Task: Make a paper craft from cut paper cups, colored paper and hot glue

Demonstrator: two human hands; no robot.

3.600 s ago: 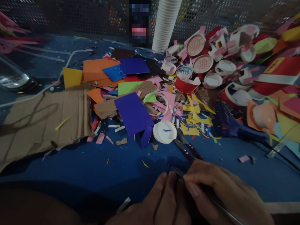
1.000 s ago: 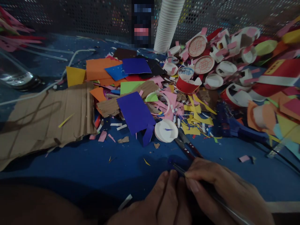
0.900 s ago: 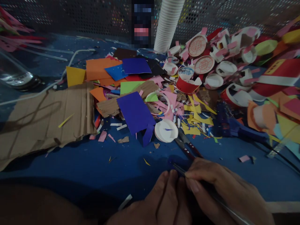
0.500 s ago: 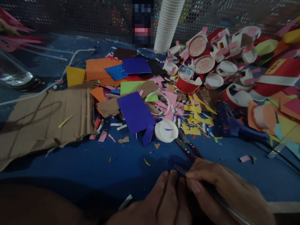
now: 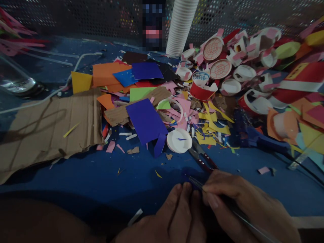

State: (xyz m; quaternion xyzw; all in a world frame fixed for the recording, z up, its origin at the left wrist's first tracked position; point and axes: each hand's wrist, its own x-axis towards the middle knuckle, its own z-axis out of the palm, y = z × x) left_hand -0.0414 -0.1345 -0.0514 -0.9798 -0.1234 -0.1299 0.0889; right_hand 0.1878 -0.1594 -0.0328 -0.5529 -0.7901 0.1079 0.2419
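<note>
My right hand grips a slim pen with a clear barrel, its tip pointing up and left, close to the blue table. Beside it, my left hand has its fingers bent and pressed together, fingertips down near the pen tip. A dark blue patch shows just beyond those fingertips; what lies under them is hidden. Above the right hand are two red-brown handles, partly covered by it, with metal blades. A white paper lid holding a small blue scrap lies past them, next to a blue sheet.
Torn cardboard covers the left side. Coloured paper and yellow scraps are heaped mid-table. Cut paper cups pile up at back right, near a blue glue gun with a cord. A white ribbed column stands behind.
The pen and my right hand have shifted very slightly to the right. My left hand stays nearly in place, and the things on the table have not moved.
</note>
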